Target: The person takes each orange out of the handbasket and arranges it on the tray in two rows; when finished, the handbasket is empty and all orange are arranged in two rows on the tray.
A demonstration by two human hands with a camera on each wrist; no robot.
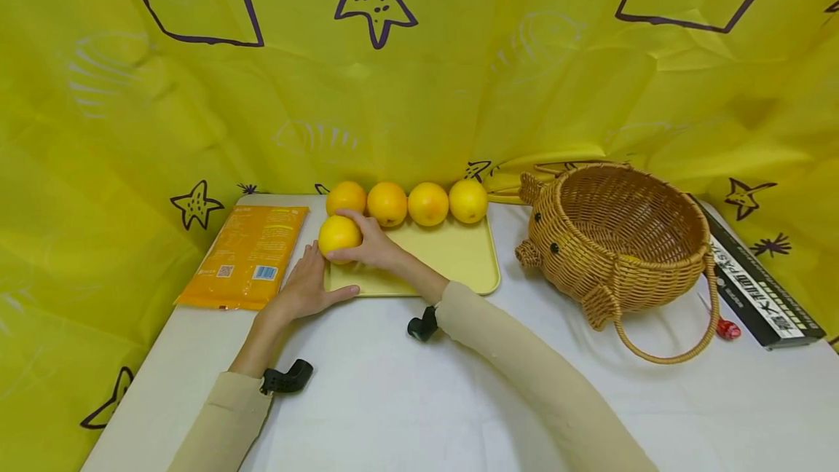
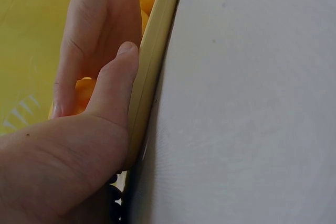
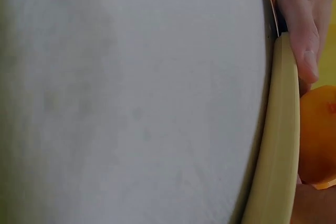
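Observation:
An orange (image 1: 339, 240) sits at the left end of a pale yellow tray (image 1: 452, 261), and my right hand (image 1: 375, 245) grips it between thumb and fingers. Behind it, several more oranges (image 1: 428, 204) form a row along the tray's far side. My left hand (image 1: 306, 288) lies at the tray's left edge, its fingers extended beside the held orange and its thumb over the near rim. The left wrist view shows that thumb (image 2: 113, 85) close to the rim. In the right wrist view the held orange (image 3: 318, 135) shows partly behind the tray wall.
To the left lies an orange packet (image 1: 245, 257). A pig-shaped wicker basket (image 1: 590, 268) stands on the right, its handle lowered toward the front. Behind it are a black-and-white box (image 1: 763, 286) and a red-wrapped candy (image 1: 727, 328). Yellow patterned cloth (image 1: 406, 108) hangs at the back.

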